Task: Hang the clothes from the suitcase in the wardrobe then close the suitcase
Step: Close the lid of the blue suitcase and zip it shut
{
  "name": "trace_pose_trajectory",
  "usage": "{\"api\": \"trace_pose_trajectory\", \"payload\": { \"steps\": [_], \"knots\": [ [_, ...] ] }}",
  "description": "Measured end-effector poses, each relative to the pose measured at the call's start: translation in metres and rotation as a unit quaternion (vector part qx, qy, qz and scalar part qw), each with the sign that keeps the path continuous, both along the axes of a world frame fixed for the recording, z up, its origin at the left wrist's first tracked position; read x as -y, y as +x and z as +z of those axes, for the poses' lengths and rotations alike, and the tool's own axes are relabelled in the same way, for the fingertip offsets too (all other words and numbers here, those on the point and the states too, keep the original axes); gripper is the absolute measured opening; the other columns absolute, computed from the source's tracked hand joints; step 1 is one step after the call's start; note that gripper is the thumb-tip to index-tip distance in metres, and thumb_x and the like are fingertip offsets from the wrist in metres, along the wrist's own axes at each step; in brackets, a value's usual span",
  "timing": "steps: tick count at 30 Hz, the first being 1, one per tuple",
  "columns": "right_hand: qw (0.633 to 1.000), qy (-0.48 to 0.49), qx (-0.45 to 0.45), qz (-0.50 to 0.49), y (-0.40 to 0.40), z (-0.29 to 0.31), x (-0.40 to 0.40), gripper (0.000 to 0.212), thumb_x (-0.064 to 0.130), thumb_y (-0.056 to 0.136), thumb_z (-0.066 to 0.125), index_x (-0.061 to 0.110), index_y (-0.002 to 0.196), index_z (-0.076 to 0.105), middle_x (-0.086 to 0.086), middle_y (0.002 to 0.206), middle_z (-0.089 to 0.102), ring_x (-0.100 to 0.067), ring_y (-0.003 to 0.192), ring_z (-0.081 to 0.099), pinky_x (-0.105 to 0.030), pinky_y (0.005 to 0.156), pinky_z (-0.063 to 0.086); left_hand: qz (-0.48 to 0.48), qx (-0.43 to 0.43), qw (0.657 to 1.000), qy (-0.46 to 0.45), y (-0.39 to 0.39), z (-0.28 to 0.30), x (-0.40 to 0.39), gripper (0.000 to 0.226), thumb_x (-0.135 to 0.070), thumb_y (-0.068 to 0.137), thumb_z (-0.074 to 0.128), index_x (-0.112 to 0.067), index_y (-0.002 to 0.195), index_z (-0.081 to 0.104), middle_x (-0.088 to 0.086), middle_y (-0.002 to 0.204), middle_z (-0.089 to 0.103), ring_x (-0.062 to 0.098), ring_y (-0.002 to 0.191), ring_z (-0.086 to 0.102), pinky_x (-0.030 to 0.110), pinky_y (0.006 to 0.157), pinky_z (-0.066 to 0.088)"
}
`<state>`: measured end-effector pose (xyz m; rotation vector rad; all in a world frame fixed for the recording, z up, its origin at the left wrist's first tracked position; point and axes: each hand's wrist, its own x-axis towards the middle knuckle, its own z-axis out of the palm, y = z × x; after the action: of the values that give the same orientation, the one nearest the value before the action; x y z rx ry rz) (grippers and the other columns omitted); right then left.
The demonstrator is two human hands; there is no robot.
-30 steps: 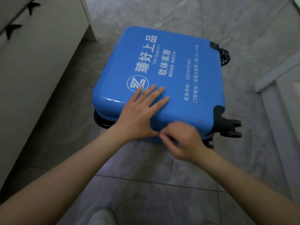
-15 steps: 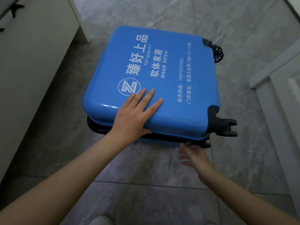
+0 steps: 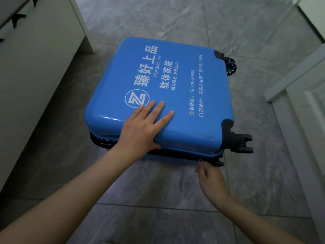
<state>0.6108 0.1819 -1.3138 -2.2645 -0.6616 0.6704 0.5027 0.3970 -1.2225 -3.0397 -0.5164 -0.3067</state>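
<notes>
Fingertips of my right hand [image 3: 210, 178] pinch the small metal zipper pull [image 3: 200, 159] at the near edge of the suitcase [image 3: 175, 88], close to the corner with the black wheels [image 3: 243, 143]. My left hand [image 3: 142, 131] lies flat on the blue lid, fingers straight and spread, their tips just beside the round white logo [image 3: 136, 99] (the thumb hooks over the lid's front edge). It holds nothing, only presses. The suitcase lies on its side on the grey tiled floor [image 3: 158, 187], lid down over the lower shell, with a dark seam showing along the near side. A pale cabinet [image 3: 35, 67] stands to the left, well apart from the case, and white trim [image 3: 295, 74] runs along the right.
</notes>
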Motion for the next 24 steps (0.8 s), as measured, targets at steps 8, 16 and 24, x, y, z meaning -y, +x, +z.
{"api": "trace_pose_trajectory", "payload": {
  "steps": [8,16,24],
  "knots": [
    [0.961,0.094,0.229,0.121,0.036,0.006,0.021,0.03,0.023,0.09,0.051,0.019,0.06,0.051,0.017,0.052,0.037,-0.001,0.045,0.039,-0.008,0.046,0.028,0.012,0.034,0.999,-0.013,0.002,0.014,0.001,0.11,-0.041,0.023,0.094,-0.018,0.125,0.06,0.012,0.128,0.059,0.034,0.117,0.057,0.049,0.096,0.043],
    [0.961,0.023,0.27,0.063,0.104,0.001,0.034,0.024,0.001,0.082,0.065,-0.001,0.058,0.063,-0.004,0.041,0.044,-0.023,0.034,0.044,-0.015,0.042,0.024,0.0,0.044,0.999,-0.002,-0.015,0.002,-0.005,0.104,-0.038,0.029,0.094,-0.018,0.125,0.06,0.01,0.131,0.057,0.034,0.119,0.055,0.05,0.099,0.04],
    [0.962,0.179,0.157,0.135,0.018,-0.005,-0.001,0.042,0.035,0.096,0.043,0.014,0.069,0.068,0.004,0.057,0.059,0.002,0.048,0.049,-0.016,0.046,0.036,0.107,0.031,0.993,0.045,-0.032,0.008,-0.056,0.099,-0.027,0.034,0.093,-0.027,0.126,0.058,0.012,0.145,0.041,0.04,0.137,0.027,0.056,0.11,0.006]
  ]
}}
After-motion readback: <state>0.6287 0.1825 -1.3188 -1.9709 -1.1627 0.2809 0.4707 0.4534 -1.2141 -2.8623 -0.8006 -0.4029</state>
